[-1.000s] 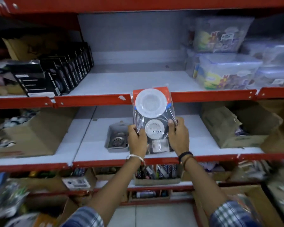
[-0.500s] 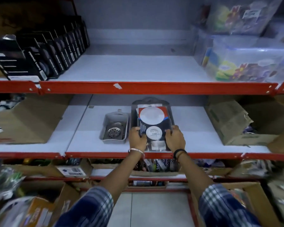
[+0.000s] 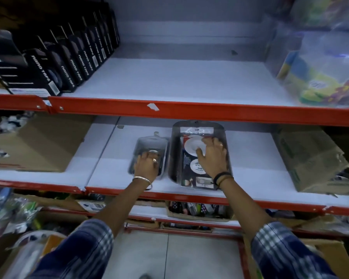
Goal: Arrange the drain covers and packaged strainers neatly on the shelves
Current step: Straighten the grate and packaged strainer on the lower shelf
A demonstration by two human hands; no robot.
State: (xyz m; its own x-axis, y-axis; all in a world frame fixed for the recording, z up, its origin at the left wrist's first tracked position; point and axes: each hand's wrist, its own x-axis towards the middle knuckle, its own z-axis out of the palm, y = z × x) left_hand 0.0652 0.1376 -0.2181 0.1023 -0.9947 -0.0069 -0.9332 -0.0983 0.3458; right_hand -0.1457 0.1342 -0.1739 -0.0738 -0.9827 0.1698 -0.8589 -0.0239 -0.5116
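Observation:
A large clear blister pack with a white round drain cover [image 3: 191,147] lies flat on the middle shelf [image 3: 250,158]. My right hand [image 3: 213,155] rests palm down on top of it, fingers spread. Just left of it lies a smaller clear pack holding a metal strainer [image 3: 149,143]. My left hand [image 3: 146,164] presses on that smaller pack, fingers spread, hiding most of the strainer. The two packs lie side by side, nearly touching.
Cardboard boxes sit on the middle shelf at the left [image 3: 38,146] and right [image 3: 308,160]. The upper shelf [image 3: 179,81] holds black tape boxes [image 3: 54,63] on the left and clear plastic containers [image 3: 326,69] on the right. Lower shelves are full of mixed goods.
Both hands lowered the large pack from upright onto the middle shelf beside the small one. My left hand then let go and moved onto the small strainer pack; my right went flat on top.

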